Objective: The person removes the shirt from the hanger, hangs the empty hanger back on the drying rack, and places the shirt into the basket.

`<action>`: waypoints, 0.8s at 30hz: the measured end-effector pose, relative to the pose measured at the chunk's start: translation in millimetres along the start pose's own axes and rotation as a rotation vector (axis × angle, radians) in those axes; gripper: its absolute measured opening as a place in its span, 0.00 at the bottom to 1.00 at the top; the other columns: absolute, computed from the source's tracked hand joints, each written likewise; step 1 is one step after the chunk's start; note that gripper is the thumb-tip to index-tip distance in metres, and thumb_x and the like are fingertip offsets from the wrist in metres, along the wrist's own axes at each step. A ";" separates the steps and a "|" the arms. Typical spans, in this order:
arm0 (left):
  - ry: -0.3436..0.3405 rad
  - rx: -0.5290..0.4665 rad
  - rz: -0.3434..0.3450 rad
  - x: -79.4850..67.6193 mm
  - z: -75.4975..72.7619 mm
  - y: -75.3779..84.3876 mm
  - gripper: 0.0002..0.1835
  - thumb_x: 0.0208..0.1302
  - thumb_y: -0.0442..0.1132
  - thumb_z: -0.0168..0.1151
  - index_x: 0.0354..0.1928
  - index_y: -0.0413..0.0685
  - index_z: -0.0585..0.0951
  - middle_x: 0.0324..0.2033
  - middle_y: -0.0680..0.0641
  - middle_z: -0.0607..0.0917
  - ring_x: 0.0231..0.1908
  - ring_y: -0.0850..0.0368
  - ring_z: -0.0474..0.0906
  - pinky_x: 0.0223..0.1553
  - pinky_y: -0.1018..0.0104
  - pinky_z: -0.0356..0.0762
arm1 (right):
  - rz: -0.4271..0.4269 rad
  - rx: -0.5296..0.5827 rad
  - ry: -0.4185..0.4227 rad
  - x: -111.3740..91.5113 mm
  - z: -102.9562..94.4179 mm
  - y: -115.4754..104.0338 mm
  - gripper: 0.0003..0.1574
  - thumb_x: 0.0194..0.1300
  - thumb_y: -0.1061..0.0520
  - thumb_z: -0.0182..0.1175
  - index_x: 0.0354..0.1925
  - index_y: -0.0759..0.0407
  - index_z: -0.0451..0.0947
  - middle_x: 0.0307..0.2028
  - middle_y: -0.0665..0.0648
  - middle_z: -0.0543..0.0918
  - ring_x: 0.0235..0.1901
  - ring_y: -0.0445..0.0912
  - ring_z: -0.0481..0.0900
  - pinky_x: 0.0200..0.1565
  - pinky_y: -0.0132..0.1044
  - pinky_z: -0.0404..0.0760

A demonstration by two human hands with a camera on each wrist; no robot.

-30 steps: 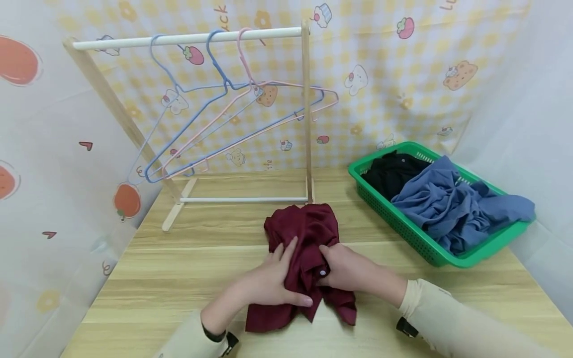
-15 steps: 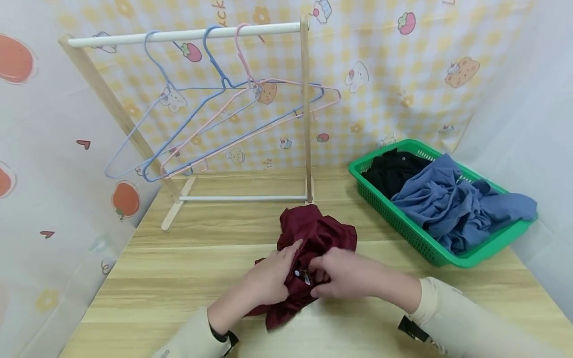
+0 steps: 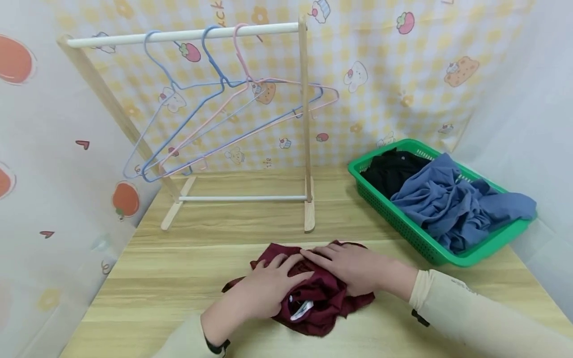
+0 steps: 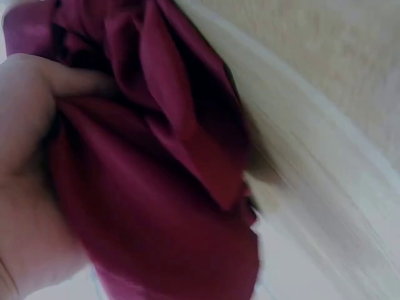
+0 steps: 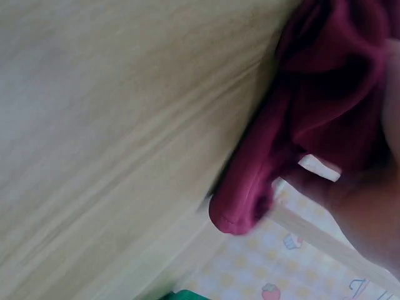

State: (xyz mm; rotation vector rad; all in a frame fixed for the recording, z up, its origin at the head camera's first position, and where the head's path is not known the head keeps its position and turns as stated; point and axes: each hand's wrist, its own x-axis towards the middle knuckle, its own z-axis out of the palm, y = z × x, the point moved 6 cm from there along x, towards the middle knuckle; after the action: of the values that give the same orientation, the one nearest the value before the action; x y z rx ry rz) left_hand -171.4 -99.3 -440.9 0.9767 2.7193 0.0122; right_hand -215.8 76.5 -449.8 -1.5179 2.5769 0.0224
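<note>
A maroon shirt [image 3: 324, 293] lies bunched on the wooden table, with a small button and a white label [image 3: 302, 310] showing near its front. Spread over its left side, my left hand [image 3: 266, 288] presses the cloth, thumb pointing right. My right hand [image 3: 351, 266] lies across the upper right of the bundle, fingers stretched leftward over it. In the left wrist view the thumb touches folds of the maroon cloth [image 4: 156, 200]. The right wrist view shows a rolled edge of the shirt [image 5: 244, 194] beside the hand, whose fingertips are mostly hidden.
Behind the shirt stands a rack [image 3: 305, 149] with a white rail [image 3: 188, 35]. A light blue hanger [image 3: 154, 117], a blue hanger [image 3: 190, 113] and a pink hanger [image 3: 226, 107] hang from it. A green basket [image 3: 396, 223] at right holds black clothing [image 3: 394, 171] and blue clothing [image 3: 452, 199].
The shirt has been turned and gathered into a lower, wider bundle nearer to me, and its label now shows. My right hand has gone from pinching the cloth to lying over it.
</note>
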 end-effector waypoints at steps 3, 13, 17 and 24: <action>-0.010 -0.069 -0.107 -7.4 -0.1 -0.4 0.52 0.60 0.36 0.67 0.83 0.81 0.58 0.86 0.45 0.50 0.78 0.36 0.64 0.54 0.36 0.84 | 0.016 -0.074 0.076 -0.9 -3.9 -3.8 0.60 0.61 0.42 0.77 0.83 0.51 0.59 0.64 0.53 0.79 0.55 0.48 0.84 0.52 0.46 0.88; -0.044 -0.090 -0.188 -10.1 11.9 6.4 0.77 0.42 0.78 0.77 0.87 0.70 0.40 0.84 0.30 0.49 0.77 0.34 0.67 0.59 0.35 0.82 | 0.101 -0.026 0.172 -2.8 -2.9 -19.2 0.36 0.54 0.59 0.78 0.59 0.56 0.76 0.36 0.54 0.81 0.22 0.43 0.78 0.25 0.36 0.79; 0.040 -0.139 -0.225 -3.4 8.6 -5.0 0.75 0.46 0.61 0.84 0.87 0.51 0.44 0.78 0.26 0.63 0.74 0.33 0.69 0.60 0.40 0.83 | 0.136 -0.128 0.208 -6.2 -2.6 -23.7 0.33 0.54 0.55 0.79 0.56 0.55 0.77 0.38 0.54 0.82 0.31 0.46 0.81 0.26 0.38 0.81; 0.084 -0.095 -0.202 2.4 0.7 -7.4 0.53 0.57 0.51 0.81 0.79 0.38 0.63 0.65 0.31 0.77 0.66 0.33 0.75 0.61 0.44 0.82 | 0.184 -0.330 0.300 -13.0 -2.8 -36.8 0.26 0.57 0.53 0.77 0.52 0.53 0.80 0.38 0.51 0.85 0.36 0.47 0.77 0.20 0.36 0.75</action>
State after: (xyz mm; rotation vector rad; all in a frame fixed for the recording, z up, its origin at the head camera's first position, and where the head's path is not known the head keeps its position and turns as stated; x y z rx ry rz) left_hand -177.7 -103.5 -442.8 0.6873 2.8515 0.1474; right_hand -177.9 69.6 -442.9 -1.4721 3.0726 0.2746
